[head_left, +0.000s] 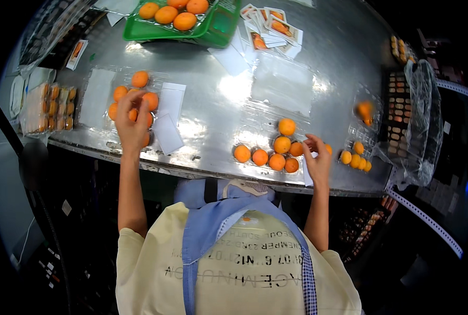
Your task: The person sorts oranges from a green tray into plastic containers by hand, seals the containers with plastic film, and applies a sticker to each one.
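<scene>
My left hand (pixel 130 123) reaches over a clear plastic tray (pixel 93 123) on the left, fingers bent and apart from the thumb. Beneath and around it sit several oranges (pixel 140 79), partly hidden by the hand; whether the fingertips press on one I cannot tell. On the right, another clear tray (pixel 250 126) bears several oranges (pixel 282 144) in its front part. Beside its right end is my right hand (pixel 318 160), its thumb and index finger curved with a gap between them. An orange (pixel 296 149) lies close to the fingertips, and another (pixel 328 149) shows partly behind the hand.
A green crate (pixel 221 31) with packed oranges stands at the back. Picture cards (pixel 278 29) lie beside it. White paper pieces (pixel 170 134) rest between the trays. Smaller yellow-orange fruit (pixel 355 160) sits at the table's right. Packed fruit (pixel 50 107) stands at left.
</scene>
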Available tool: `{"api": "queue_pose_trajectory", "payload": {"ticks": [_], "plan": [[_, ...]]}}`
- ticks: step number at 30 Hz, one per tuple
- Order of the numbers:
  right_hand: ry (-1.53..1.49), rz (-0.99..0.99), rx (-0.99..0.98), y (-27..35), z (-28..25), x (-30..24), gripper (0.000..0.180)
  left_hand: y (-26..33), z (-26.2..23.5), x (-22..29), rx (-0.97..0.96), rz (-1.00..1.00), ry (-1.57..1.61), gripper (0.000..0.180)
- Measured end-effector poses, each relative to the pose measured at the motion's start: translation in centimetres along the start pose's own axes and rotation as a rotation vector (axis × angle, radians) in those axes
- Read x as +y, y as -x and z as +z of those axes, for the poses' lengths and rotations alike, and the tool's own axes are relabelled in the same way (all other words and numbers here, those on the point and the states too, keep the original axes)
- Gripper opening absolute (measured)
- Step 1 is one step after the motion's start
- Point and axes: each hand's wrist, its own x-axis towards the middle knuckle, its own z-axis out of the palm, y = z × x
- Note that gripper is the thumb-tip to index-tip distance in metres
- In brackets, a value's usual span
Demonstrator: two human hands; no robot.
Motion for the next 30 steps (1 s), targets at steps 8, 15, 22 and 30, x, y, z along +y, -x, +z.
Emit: {"api": "queue_pose_trajectory", "payload": {"ticks": [8, 15, 22, 30], "plan": [[0.469, -0.248, 0.041, 1.1, 3.8, -2.5, 0.042, 4.9, 6.0, 2.5, -0.289, -0.127, 0.225, 0.015], [0.518, -0.2, -0.051, 0.9, 4.2, -1.7, 0.043, 6.5, 7.4, 4.9, -0.389, -0.131, 0.242, 0.014], [0.447, -0.196, -0.182, 0.6, 3.3, -1.9, 0.038, 7.5, 7.7, 5.4, -0.451, -0.141, 0.234, 0.015], [0.423, -0.156, -0.181, 0.8, 2.3, -2.7, 0.032, 8.2, 8.4, 6.5, -0.536, -0.128, 0.252, 0.018]]}}
